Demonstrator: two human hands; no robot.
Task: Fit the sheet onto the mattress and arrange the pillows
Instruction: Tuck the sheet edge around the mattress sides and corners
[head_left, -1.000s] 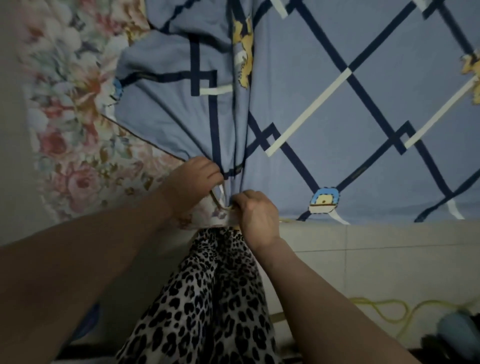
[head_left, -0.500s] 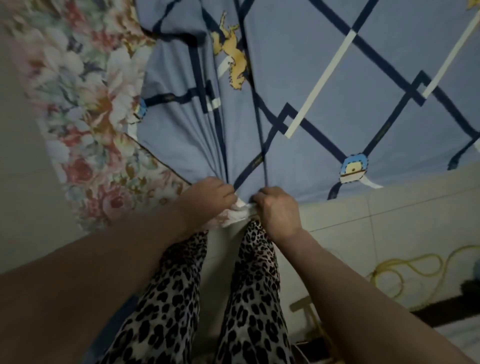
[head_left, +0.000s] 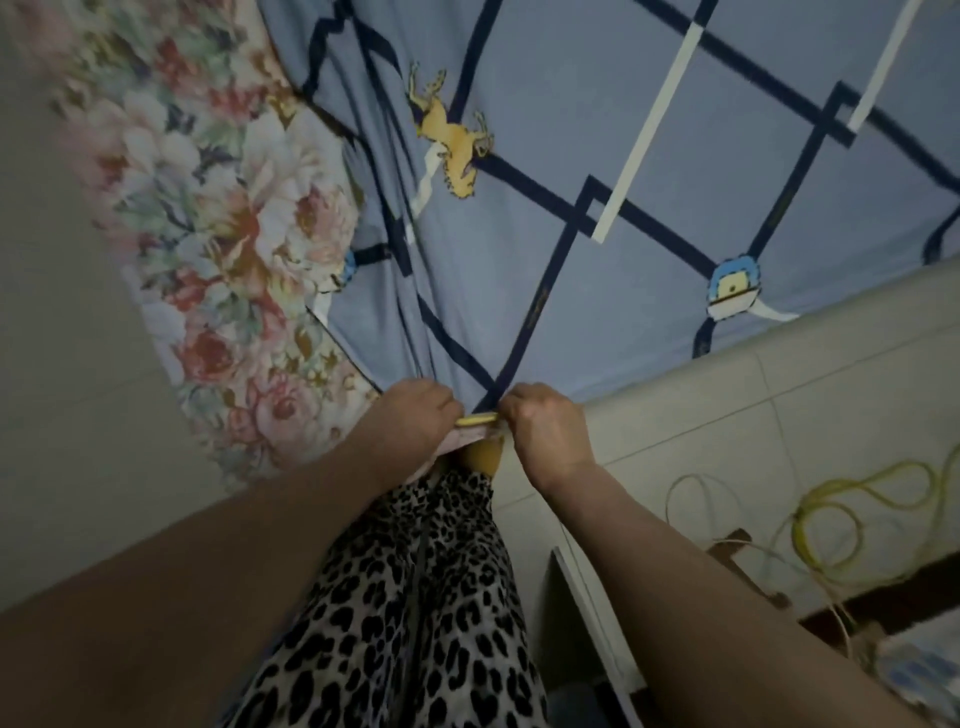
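- Blue sheet (head_left: 597, 218) with navy and white diamond lines, a yellow horse print and a small blue-yellow emblem, spread over the bed; its corner is gathered into folds running down to the near corner of the bed.
- Gathered corner of the sheet sits right between the two hands, at the fingertips of both; a thin yellow strip at the hem shows in the gap between them.
- Left hand (head_left: 415, 415) fingers curled tight, gripping the sheet edge from the left side; knuckles up, fingertips tucked under the fabric.
- Right hand (head_left: 545, 428) fingers curled into a fist on the sheet edge from the right, thumb side toward the left hand; the hands are just beside each other, not touching.
- Floral cover (head_left: 218, 223) on the mattress, pink and white flowers, bare to the left of the sheet; sheet overlaps it along a diagonal edge.
- Leopard-print trousers (head_left: 415, 623) directly below the hands, the person standing at the bed corner.
- Tiled floor (head_left: 753, 426) pale, on the right of the bed.
- Yellow cable (head_left: 831, 525) looped on the floor, well apart from the hands, lower right.
- Pillows not seen.
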